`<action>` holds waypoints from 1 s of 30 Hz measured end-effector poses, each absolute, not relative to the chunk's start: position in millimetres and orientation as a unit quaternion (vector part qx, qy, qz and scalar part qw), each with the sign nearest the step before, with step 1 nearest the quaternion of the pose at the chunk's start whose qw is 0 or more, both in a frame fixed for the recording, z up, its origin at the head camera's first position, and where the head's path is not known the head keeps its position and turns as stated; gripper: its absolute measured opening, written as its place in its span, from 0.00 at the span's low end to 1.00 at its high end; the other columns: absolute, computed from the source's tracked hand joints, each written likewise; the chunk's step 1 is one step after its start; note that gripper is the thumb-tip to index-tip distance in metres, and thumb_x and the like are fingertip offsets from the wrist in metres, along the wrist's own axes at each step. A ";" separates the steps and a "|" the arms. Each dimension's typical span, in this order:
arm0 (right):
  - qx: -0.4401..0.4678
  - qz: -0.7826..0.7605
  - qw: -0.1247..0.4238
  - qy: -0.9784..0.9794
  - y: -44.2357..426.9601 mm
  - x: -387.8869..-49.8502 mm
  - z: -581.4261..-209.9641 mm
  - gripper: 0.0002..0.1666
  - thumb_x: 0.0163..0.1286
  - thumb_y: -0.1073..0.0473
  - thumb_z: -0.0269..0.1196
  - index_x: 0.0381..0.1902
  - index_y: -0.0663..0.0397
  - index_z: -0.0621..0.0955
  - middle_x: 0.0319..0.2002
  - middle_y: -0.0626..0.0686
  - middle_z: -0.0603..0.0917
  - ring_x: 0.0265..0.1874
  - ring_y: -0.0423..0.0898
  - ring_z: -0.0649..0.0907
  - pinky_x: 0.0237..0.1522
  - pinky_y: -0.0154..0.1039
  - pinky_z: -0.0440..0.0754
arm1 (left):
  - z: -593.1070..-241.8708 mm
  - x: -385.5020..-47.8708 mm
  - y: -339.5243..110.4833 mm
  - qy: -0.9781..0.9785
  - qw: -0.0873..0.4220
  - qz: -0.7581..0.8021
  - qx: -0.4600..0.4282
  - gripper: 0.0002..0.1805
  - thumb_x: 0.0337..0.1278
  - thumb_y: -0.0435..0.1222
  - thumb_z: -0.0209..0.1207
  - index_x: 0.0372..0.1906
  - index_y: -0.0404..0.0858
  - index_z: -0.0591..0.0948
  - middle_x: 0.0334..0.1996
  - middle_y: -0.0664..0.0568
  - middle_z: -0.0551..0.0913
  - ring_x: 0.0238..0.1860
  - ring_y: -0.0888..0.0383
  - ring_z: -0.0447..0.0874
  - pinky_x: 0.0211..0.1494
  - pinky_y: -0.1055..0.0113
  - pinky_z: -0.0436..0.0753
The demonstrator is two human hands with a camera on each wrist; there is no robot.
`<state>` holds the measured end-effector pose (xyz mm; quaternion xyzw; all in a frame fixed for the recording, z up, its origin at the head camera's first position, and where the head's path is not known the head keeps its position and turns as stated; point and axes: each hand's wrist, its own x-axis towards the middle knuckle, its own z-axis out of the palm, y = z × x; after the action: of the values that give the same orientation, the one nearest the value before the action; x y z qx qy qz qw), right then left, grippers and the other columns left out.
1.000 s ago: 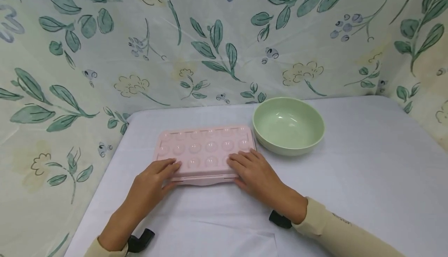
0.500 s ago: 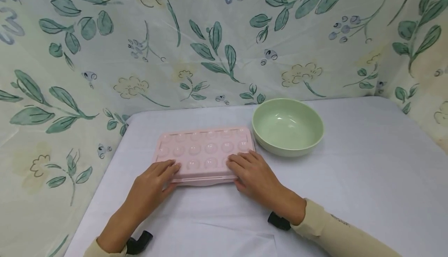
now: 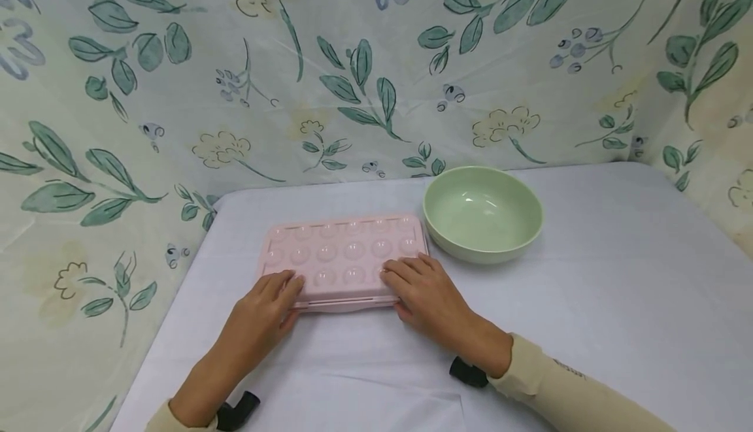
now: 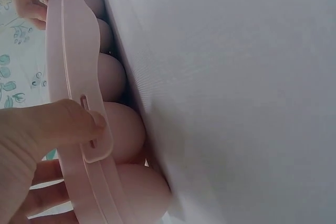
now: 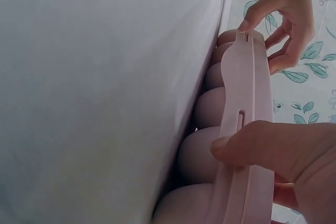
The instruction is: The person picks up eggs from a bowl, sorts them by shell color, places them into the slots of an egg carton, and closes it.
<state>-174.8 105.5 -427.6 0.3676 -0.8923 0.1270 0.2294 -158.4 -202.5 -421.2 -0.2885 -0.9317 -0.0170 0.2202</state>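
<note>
A pink plastic egg box [image 3: 354, 250] with rows of round bumps on its closed lid lies on the white-covered table. My left hand [image 3: 259, 314] grips its front left corner, fingers over the lid. In the left wrist view, the left thumb [image 4: 79, 121] presses on the slotted front latch [image 4: 79, 30]. At the front right, my right hand [image 3: 432, 304] holds the box likewise, with the right thumb [image 5: 247, 142] on the other end of that latch in the right wrist view. Rounded egg cups [image 5: 210, 107] show below the rim. Whether eggs are inside is hidden.
Just right of the egg box stands a light green bowl [image 3: 484, 216] with nothing seen inside. A floral curtain [image 3: 353, 79] hangs behind the table and down its left side. Black wrist mounts [image 3: 468, 372] sit under both wrists.
My left hand and forearm have shifted very slightly, the left thumb moving a little at the box's front edge. The right hand, egg box and bowl stay in place.
</note>
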 end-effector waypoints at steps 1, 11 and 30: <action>0.367 0.127 0.229 -0.893 105.6 -174.7 -428.0 0.29 0.50 0.62 0.73 0.53 0.53 0.80 0.54 0.51 0.81 0.54 0.51 0.79 0.60 0.58 0.71 | -421.7 -158.6 -202.4 -0.931 0.222 -0.016 -0.290 0.33 0.38 0.35 0.76 0.56 0.37 0.77 0.52 0.40 0.79 0.53 0.45 0.79 0.48 0.54 0.83; 0.365 0.132 0.251 -0.887 106.4 -176.5 -431.0 0.28 0.47 0.65 0.74 0.49 0.51 0.81 0.52 0.50 0.82 0.52 0.48 0.79 0.57 0.56 0.73 | -423.8 -164.0 -200.0 -0.920 0.234 0.029 -0.311 0.28 0.42 0.33 0.74 0.51 0.35 0.76 0.48 0.39 0.79 0.49 0.44 0.80 0.45 0.53 0.84; 0.374 0.128 0.228 -0.890 108.1 -175.3 -427.0 0.27 0.52 0.64 0.73 0.51 0.51 0.80 0.54 0.49 0.80 0.54 0.49 0.77 0.60 0.59 0.70 | -415.7 -159.6 -195.0 -0.937 0.203 0.031 -0.282 0.29 0.42 0.36 0.75 0.52 0.39 0.74 0.49 0.44 0.77 0.51 0.46 0.78 0.44 0.54 0.84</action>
<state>-175.3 108.1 -427.0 0.3742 -0.8897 0.1282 0.2279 -159.6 -195.0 -415.7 -0.2819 -0.9372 0.0314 0.2031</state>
